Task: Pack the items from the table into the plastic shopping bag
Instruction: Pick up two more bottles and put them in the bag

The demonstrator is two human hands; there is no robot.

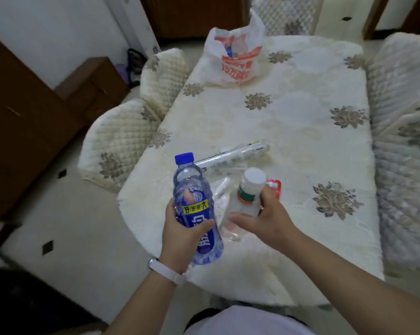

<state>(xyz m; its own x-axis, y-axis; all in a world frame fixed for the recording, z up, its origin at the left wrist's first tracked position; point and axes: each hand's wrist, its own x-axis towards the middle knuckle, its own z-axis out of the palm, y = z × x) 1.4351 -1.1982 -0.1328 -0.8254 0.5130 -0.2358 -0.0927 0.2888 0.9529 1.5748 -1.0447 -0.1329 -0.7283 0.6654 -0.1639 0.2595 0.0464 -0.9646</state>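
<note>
Left hand [180, 228]: fingers and thumb curled round the lower label of the water bottle [194, 209]; bottle upright, tilted slightly, blue cap on, held above the near left corner of the table [300, 141].
Right hand [264, 218]: fingers wrapped round the white-capped bottle [248, 192] at mid-body, thumb stretched along its lower part; lifted just over the near edge.
Water bottle, handling: looks full, so probably the heaviest item here. Thin ribbed wall likely to give under a squeeze. Label film possibly slick, so a grip at the waist seems soundest.
White-capped bottle, handling: small, stiff, probably light. Lower end blurred, contents not readable. One hand round the body looks enough.
Plastic shopping bag [233, 56]: at the far left corner, well apart from both hands, mouth slumped partly open. Limp film, so likely to need holding open before a bottle goes in.
Left on table: long wrapped roll [235, 154], red packet [274, 187] and clear sachets [222, 189] near the near left corner. All judged light; sachets soft.
Order (judgement): heavy bottle in first, at the bottom – upright or flat.
</note>
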